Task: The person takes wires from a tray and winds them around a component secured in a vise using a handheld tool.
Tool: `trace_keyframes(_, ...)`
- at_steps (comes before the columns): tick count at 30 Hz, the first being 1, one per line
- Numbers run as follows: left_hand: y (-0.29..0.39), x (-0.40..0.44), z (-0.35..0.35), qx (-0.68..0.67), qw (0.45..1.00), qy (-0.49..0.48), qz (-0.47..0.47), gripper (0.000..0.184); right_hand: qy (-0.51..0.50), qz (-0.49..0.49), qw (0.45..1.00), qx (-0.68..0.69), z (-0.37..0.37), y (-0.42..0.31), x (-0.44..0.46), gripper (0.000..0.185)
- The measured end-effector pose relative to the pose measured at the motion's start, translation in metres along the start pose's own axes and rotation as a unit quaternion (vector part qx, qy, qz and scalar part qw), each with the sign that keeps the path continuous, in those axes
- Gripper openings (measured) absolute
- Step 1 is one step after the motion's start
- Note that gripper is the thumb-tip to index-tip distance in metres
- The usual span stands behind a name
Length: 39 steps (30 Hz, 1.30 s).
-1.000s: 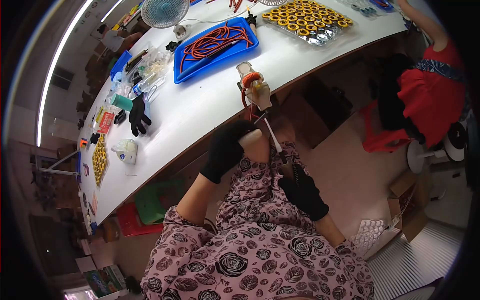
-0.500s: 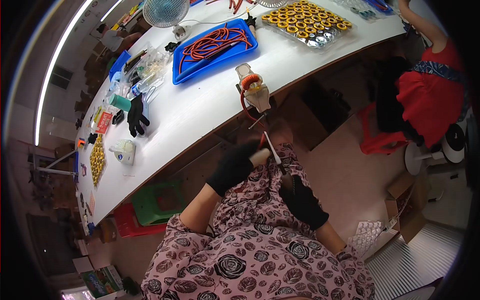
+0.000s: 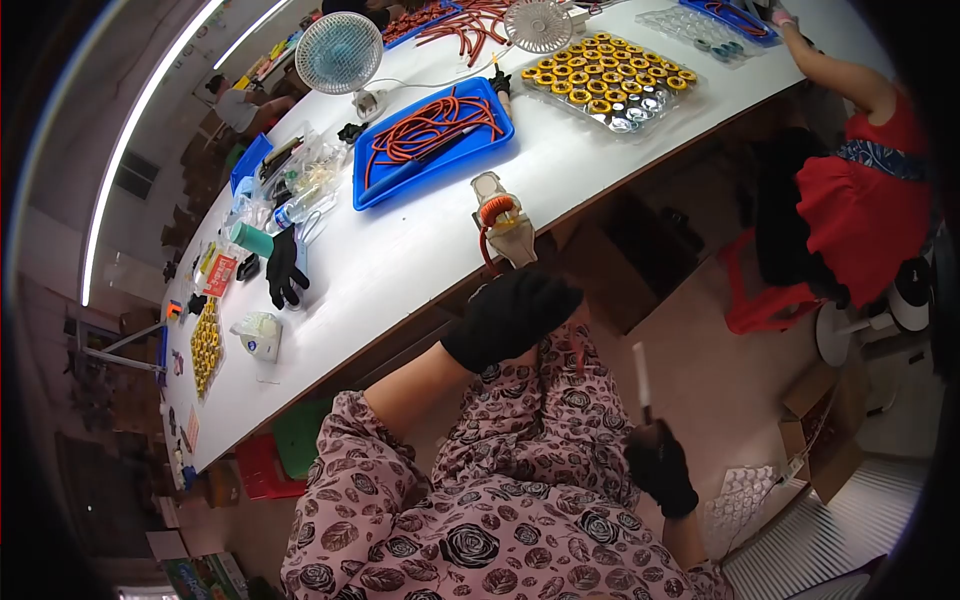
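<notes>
On the near table edge, a pale clamp-like fixture holds a ring-shaped coil wound with orange wire. From the coil an orange wire drops to my left hand, in a black glove with bare fingertips. That hand is closed just below the fixture, and a blurred reddish strand shows beyond its fingers. My right hand, also black-gloved, is off to the right above my lap. It grips a slim tool with a whitish shaft and dark handle, pointing up, apart from the coil.
A blue tray of orange wire lies behind the fixture. Yellow ring cores fill a plastic tray farther back. Two small fans, a black glove and a tissue pack are on the table. A person in red sits at right.
My right hand has moved right and down with the tool, away from the coil and wire. My left hand has risen toward the fixture. The view has shifted slightly.
</notes>
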<state>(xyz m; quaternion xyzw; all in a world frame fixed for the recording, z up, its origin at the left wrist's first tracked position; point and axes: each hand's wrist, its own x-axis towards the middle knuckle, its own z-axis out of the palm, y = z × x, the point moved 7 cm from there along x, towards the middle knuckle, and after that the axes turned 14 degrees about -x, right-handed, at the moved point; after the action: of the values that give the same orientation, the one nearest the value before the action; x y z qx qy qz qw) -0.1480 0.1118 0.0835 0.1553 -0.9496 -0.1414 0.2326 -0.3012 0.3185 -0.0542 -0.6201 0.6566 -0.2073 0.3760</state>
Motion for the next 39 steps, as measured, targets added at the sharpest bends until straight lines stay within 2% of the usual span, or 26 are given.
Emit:
trace_keyframes(1,0.003,0.005,-0.001,0.010,0.999,-0.026,0.016,0.044,0.035,0.052,0.984,0.168,-0.010,0.005,0.009,0.046)
trace_keyframes(2,0.007,0.010,-0.002,0.020,0.998,-0.052,0.032,0.044,0.069,0.104,0.936,0.330,-0.019,0.009,0.018,0.040)
trace_keyframes(3,0.013,0.020,-0.012,0.020,0.998,-0.053,0.032,0.044,0.101,0.153,0.857,0.481,-0.024,0.012,0.026,0.034)
trace_keyframes(5,0.036,0.041,-0.039,0.291,0.951,0.016,0.100,0.032,0.148,0.156,0.848,0.485,-0.036,0.003,0.045,0.027)
trace_keyframes(7,-0.007,0.066,-0.068,0.125,0.989,0.079,-0.021,0.034,0.183,0.133,0.936,0.269,-0.048,-0.004,0.058,0.022)
trace_keyframes(8,-0.019,0.080,-0.096,-0.013,0.981,0.169,-0.095,0.029,0.182,0.133,0.937,0.269,-0.043,-0.003,0.064,0.022)
trace_keyframes(9,-0.031,0.093,-0.121,-0.151,0.941,0.253,-0.165,0.026,0.186,0.073,0.962,0.186,-0.041,-0.011,0.072,0.022)
trace_keyframes(10,-0.043,0.105,-0.138,-0.189,0.925,0.286,-0.163,0.024,0.189,0.014,0.977,0.102,-0.039,-0.022,0.078,0.021)
trace_keyframes(13,-0.067,0.136,-0.175,-0.311,0.873,0.357,-0.119,0.021,0.168,-0.067,0.982,0.053,-0.040,-0.053,0.088,0.024)
trace_keyframes(14,-0.079,0.138,-0.171,-0.337,0.857,0.365,-0.137,0.023,0.092,0.044,0.982,0.156,-0.040,-0.055,0.089,0.026)
trace_keyframes(15,-0.081,0.138,-0.172,-0.337,0.857,0.366,-0.137,0.023,0.093,0.044,0.983,0.155,-0.040,-0.056,0.090,0.026)
trace_keyframes(17,-0.075,0.138,-0.182,-0.219,0.898,0.371,-0.085,0.027,0.098,-0.009,0.994,0.050,-0.041,-0.066,0.093,0.029)
trace_keyframes(18,-0.090,0.127,-0.183,-0.278,0.884,0.366,-0.088,0.023,0.034,0.055,0.995,0.077,-0.040,-0.067,0.095,0.033)
trace_keyframes(19,-0.104,0.117,-0.182,-0.336,0.866,0.360,-0.091,0.021,0.035,0.056,0.995,0.078,-0.039,-0.067,0.098,0.033)
trace_keyframes(21,-0.096,0.119,-0.194,-0.248,0.884,0.392,-0.058,0.019,0.000,0.057,0.994,0.098,-0.030,-0.064,0.103,0.036)
trace_keyframes(22,-0.109,0.113,-0.194,-0.352,0.831,0.417,-0.107,0.019,0.001,0.058,0.994,0.097,-0.027,-0.061,0.107,0.036)
trace_keyframes(25,-0.155,0.102,-0.191,-0.458,0.773,0.400,-0.179,0.022,-0.021,-0.012,0.996,0.089,-0.024,-0.073,0.119,0.038)
trace_keyframes(27,-0.201,0.091,-0.179,-0.493,0.748,0.392,-0.208,0.021,-0.188,0.102,0.928,0.304,-0.008,-0.083,0.121,0.041)
trace_keyframes(31,-0.286,0.055,-0.113,-0.600,0.618,0.365,-0.353,0.010,-0.146,0.023,0.957,0.249,-0.011,-0.109,0.145,0.045)
trace_keyframes(33,-0.315,0.038,-0.077,-0.630,0.539,0.420,-0.368,0.009,-0.127,-0.016,0.960,0.250,-0.008,-0.117,0.156,0.048)
trace_keyframes(34,-0.314,0.023,-0.065,-0.590,0.564,0.363,-0.450,0.015,-0.126,-0.014,0.960,0.249,-0.007,-0.120,0.160,0.048)
trace_keyframes(35,-0.314,0.018,-0.061,-0.591,0.563,0.361,-0.450,0.015,-0.095,-0.022,0.967,0.235,-0.012,-0.125,0.165,0.049)
trace_keyframes(36,-0.317,0.017,-0.045,-0.663,0.540,0.297,-0.426,0.016,-0.062,-0.029,0.973,0.220,-0.016,-0.129,0.168,0.050)
trace_keyframes(37,-0.318,0.015,-0.031,-0.728,0.510,0.230,-0.398,0.017,-0.062,-0.027,0.973,0.219,-0.017,-0.133,0.171,0.050)
trace_keyframes(38,-0.315,0.016,-0.023,-0.823,0.422,0.164,-0.342,0.018,-0.028,-0.035,0.978,0.205,-0.022,-0.138,0.175,0.051)
trace_keyframes(39,-0.316,0.015,-0.020,-0.823,0.423,0.164,-0.341,0.018,0.006,-0.045,0.981,0.191,-0.027,-0.143,0.177,0.053)
